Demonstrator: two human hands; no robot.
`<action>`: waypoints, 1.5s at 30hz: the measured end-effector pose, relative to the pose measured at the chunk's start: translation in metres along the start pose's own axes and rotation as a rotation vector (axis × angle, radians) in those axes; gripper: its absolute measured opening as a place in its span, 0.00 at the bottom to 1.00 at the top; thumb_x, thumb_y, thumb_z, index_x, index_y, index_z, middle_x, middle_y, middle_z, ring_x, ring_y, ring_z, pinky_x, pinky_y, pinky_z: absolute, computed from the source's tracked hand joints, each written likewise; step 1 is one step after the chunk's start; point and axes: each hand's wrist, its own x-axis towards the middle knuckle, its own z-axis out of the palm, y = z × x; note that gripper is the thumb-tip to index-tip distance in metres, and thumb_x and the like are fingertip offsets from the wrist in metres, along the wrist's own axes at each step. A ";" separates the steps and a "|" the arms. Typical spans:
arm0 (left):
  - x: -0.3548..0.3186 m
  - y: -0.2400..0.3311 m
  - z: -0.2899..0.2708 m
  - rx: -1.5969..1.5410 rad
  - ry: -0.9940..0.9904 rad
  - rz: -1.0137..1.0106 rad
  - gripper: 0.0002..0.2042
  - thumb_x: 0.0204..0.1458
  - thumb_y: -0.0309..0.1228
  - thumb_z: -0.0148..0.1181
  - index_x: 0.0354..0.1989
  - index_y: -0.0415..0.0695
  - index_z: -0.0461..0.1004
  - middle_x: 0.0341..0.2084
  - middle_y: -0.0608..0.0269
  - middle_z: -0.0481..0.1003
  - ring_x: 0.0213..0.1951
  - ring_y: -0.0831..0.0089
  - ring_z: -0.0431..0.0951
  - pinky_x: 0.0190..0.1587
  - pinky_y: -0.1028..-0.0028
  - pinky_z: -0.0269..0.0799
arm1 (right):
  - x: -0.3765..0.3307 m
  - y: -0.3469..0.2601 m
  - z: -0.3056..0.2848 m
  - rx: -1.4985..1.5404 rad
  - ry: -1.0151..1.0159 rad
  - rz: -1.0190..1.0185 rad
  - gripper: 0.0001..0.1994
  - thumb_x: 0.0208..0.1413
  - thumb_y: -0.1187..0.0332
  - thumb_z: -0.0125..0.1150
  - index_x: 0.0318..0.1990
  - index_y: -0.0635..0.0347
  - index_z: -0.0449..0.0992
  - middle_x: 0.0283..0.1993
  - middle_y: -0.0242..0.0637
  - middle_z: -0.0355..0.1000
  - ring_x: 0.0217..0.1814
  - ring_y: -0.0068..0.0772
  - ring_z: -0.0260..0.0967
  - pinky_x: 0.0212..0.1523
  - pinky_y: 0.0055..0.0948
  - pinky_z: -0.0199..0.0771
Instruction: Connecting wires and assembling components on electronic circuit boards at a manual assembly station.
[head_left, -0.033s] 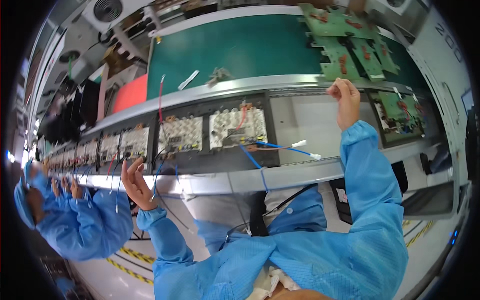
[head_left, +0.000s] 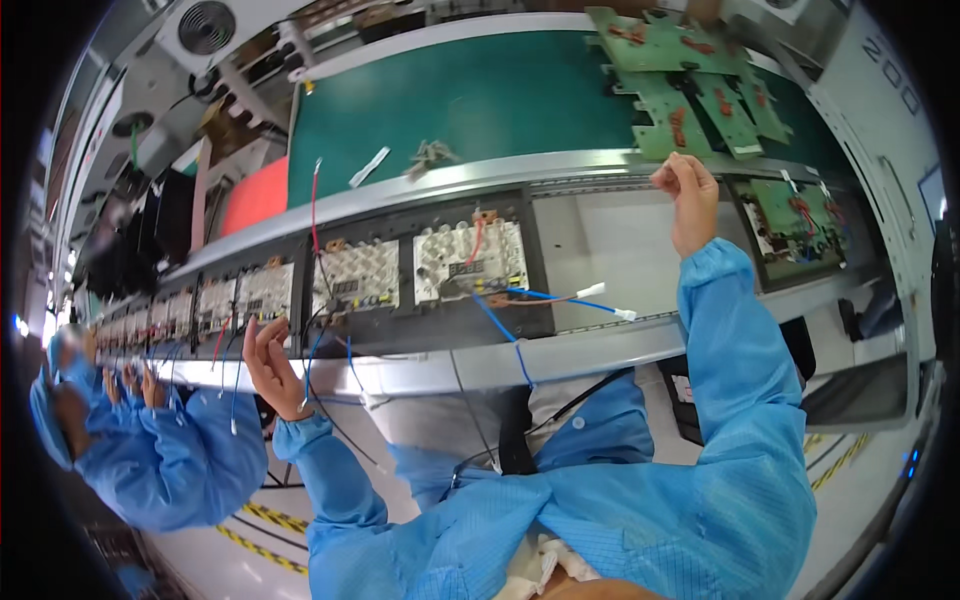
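Note:
My left hand is raised at the front edge of the rail, beside black and blue wires, with its fingers loosely bent and apart. It holds nothing that I can see. My right hand hovers over the line's far side, between a pale bare plate and the stacked green boards. Its fingers are curled with the tips together, and nothing shows between them. A white circuit board in a dark carrier lies between my hands. From it, blue and brown wires with white connectors stretch across the plate.
More boards in carriers run off to the left, where a co-worker in blue stands. A green populated board sits at the right. Behind the metal rail, a green mat bears a small grey heap and a white strip.
The whole view has shifted slightly left. Both hands keep nearly the same pose and place over the line.

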 end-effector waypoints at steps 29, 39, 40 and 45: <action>0.028 0.033 0.036 0.057 -0.142 -0.276 0.10 0.61 0.23 0.49 0.47 0.36 0.75 0.40 0.55 0.79 0.45 0.70 0.78 0.50 0.74 0.69 | 0.109 0.077 -0.127 0.265 0.056 0.356 0.15 0.62 0.67 0.56 0.52 0.66 0.70 0.52 0.39 0.72 0.53 0.29 0.72 0.53 0.21 0.76; 0.027 0.030 0.032 0.098 -0.140 -0.267 0.10 0.61 0.24 0.50 0.46 0.37 0.77 0.39 0.56 0.80 0.44 0.71 0.78 0.49 0.74 0.70 | 0.097 0.067 -0.097 0.482 0.055 0.361 0.12 0.63 0.67 0.54 0.49 0.63 0.70 0.49 0.37 0.74 0.49 0.29 0.73 0.50 0.26 0.78; 0.027 0.030 0.031 0.110 -0.138 -0.263 0.10 0.61 0.24 0.50 0.46 0.37 0.77 0.39 0.56 0.80 0.44 0.71 0.78 0.49 0.74 0.69 | 0.095 0.060 -0.085 0.485 0.055 0.354 0.12 0.63 0.67 0.54 0.49 0.63 0.70 0.49 0.37 0.74 0.49 0.29 0.73 0.50 0.26 0.78; 0.027 0.018 0.036 0.101 -0.167 -0.228 0.10 0.61 0.25 0.52 0.46 0.37 0.77 0.39 0.57 0.79 0.44 0.72 0.78 0.49 0.75 0.69 | 0.095 0.043 -0.093 0.474 0.228 0.318 0.12 0.63 0.69 0.53 0.51 0.66 0.70 0.49 0.39 0.74 0.47 0.30 0.75 0.48 0.23 0.80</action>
